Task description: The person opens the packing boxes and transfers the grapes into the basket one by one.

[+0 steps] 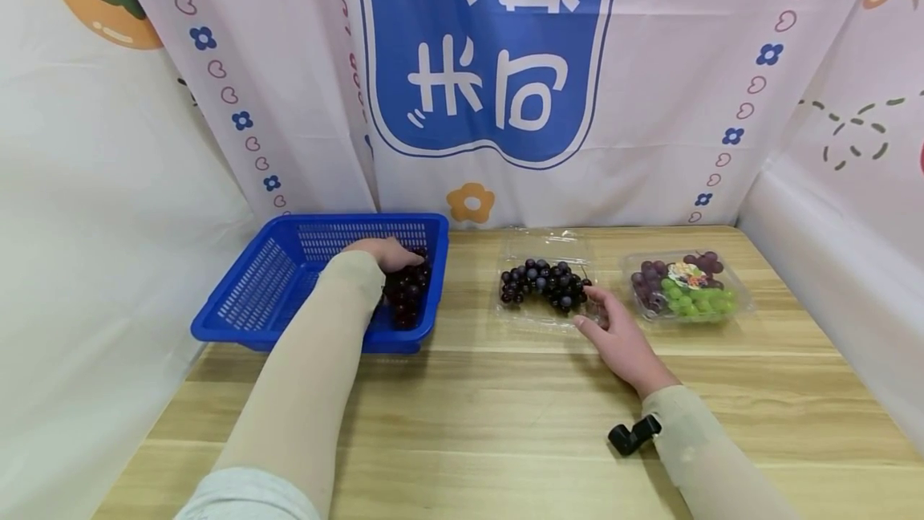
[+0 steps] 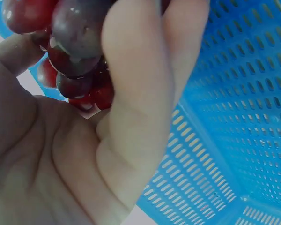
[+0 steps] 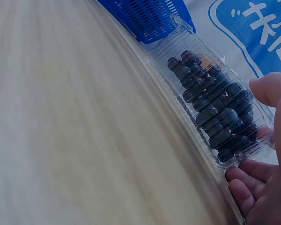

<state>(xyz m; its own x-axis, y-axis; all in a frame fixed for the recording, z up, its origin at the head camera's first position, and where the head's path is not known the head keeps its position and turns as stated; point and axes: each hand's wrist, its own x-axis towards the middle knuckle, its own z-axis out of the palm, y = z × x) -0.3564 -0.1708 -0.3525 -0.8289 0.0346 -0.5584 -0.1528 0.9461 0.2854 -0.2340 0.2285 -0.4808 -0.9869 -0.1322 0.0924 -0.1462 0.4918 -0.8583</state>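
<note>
My left hand (image 1: 386, 253) reaches into the right side of a blue plastic basket (image 1: 318, 219) and grips a bunch of dark red grapes (image 1: 407, 295). Close up in the left wrist view, fingers curl about these glossy red grapes (image 2: 79, 33). At the middle back of the table, a bunch of black grapes (image 1: 541, 278) lies in a clear plastic container (image 1: 520, 319). Beside that container's right end is my right hand (image 1: 621, 339), its thumb and fingers spread apart. In the right wrist view several fingertips (image 3: 243, 178) are right at the container's end.
To the right stands a clear plastic box (image 1: 739, 307) with purple and green grapes (image 1: 696, 299) and a round label on top. Behind the wooden table (image 1: 491, 424) hangs a printed white cloth (image 1: 671, 103), and white cloth walls flank both sides.
</note>
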